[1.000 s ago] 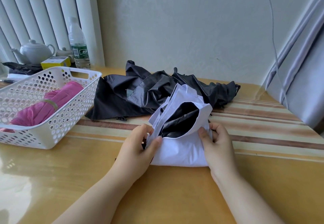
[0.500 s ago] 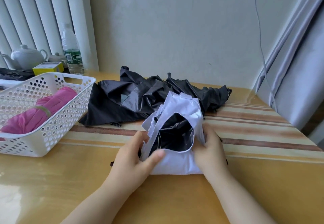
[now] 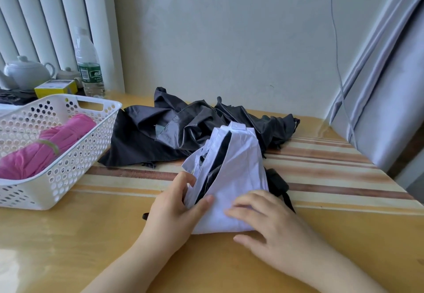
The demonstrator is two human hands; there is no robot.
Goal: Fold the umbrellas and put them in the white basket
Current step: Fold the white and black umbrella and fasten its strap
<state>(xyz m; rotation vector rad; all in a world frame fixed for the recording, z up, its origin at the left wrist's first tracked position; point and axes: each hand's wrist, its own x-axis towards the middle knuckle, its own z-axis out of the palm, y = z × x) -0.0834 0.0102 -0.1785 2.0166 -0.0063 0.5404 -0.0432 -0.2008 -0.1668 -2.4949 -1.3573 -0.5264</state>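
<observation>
Wood table (image 3: 114, 235) w/ striped mat, left hand (image 3: 174, 210) pinching white umbrella (image 3: 238, 178) folds, right hand (image 3: 270, 224) flat on it

Hidden and cut-off parts, head view

White perforated plastic basket (image 3: 68, 169) and folded pink fabric umbrella (image 3: 43, 153) inside it are running off the left edge; white-canopied umbrella with black lining (image 3: 238, 173) is covering the left hand's (image 3: 174, 208) fingertips; bottle label (image 3: 90, 75) print is too small to read.
</observation>
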